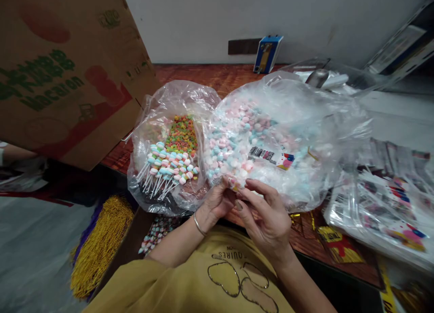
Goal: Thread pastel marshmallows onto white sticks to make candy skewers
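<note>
My left hand (217,202), with a metal bangle at the wrist, is closed, its fingertips pinching a small clear plastic bag (233,184) with coloured print. Against the same bag lie the bent fingertips of my right hand (266,216); the exact grip is partly hidden. Just beyond both hands is a large clear sack of pastel marshmallows (224,146), with a flat printed bag (271,157) lying on top. To the left, an open plastic sack (200,94) contains marshmallow sticks (169,166) and small colourful ring-shaped candies (183,134).
A large cardboard box (68,78) stands at the left. Stacked printed bags (383,209) lie at the right, near gold twist ties (339,245). A blue device (267,54) stands by the wall. Below left are gold ties (101,245) and an open box with more marshmallow sticks (158,234).
</note>
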